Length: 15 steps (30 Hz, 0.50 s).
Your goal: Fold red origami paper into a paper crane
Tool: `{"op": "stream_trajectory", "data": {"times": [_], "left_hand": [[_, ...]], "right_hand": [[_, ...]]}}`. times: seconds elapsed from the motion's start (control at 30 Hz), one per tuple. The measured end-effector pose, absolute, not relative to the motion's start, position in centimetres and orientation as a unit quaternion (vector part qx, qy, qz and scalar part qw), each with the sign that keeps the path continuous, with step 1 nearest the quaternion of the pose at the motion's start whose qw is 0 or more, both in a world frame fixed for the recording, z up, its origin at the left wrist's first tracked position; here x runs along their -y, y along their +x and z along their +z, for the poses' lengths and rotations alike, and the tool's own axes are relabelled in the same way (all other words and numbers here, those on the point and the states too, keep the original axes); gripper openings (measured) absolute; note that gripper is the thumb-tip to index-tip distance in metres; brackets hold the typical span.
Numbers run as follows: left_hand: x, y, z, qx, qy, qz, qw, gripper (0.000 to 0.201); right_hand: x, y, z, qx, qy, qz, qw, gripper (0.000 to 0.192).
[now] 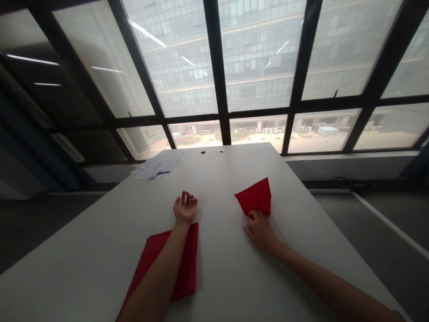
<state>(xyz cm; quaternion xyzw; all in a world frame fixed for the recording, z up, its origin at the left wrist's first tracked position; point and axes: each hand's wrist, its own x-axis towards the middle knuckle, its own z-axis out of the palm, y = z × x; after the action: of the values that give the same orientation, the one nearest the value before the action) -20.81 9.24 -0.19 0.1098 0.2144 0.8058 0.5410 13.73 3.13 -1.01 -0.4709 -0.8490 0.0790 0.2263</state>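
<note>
My right hand (262, 232) is at the near edge of a small folded red cloth (256, 197), its curled fingers on that edge and its thumb apart below. The cloth lies on the white table with one corner pointing away from me. My left hand (186, 208) is palm up above the table, fingers loosely bent and apart, with nothing in it. Beneath my left forearm is a larger folded red cloth (186, 273), partly hidden by the arm.
The white table (221, 268) stretches toward tall dark-framed windows (254, 58). Loose white papers (157, 165) with a dark pen-like object (163, 172) lie at its far left. A small dark round spot (203, 152) is near the far edge. A cable (350, 182) lies beyond the right side.
</note>
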Motion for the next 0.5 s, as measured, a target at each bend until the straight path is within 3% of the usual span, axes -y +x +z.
{"op": "stream_trajectory", "data": {"times": [0.2, 0.27, 0.37, 0.5], "left_hand": [[-8.2, -19.2, 1.2, -0.287, 0.184, 0.795, 0.502, 0.014], [-8.0, -16.1, 1.7, -0.316, 0.251, 0.753, 0.52, 0.024], [-7.2, -10.8, 1.9, -0.394, 0.503, 0.608, 0.472, 0.044], [-5.9, -7.5, 1.6, -0.429, 0.576, 0.54, 0.439, 0.061]], "right_hand": [[-3.1, 15.6, -1.0, 0.877, -0.4, 0.14, 0.226, 0.035], [-2.8, 15.6, -0.7, 0.882, -0.375, 0.17, 0.23, 0.034], [-1.5, 14.9, 0.0, 0.899, -0.313, 0.189, 0.24, 0.035], [0.3, 14.1, 0.9, 0.919, -0.259, 0.182, 0.234, 0.035]]}}
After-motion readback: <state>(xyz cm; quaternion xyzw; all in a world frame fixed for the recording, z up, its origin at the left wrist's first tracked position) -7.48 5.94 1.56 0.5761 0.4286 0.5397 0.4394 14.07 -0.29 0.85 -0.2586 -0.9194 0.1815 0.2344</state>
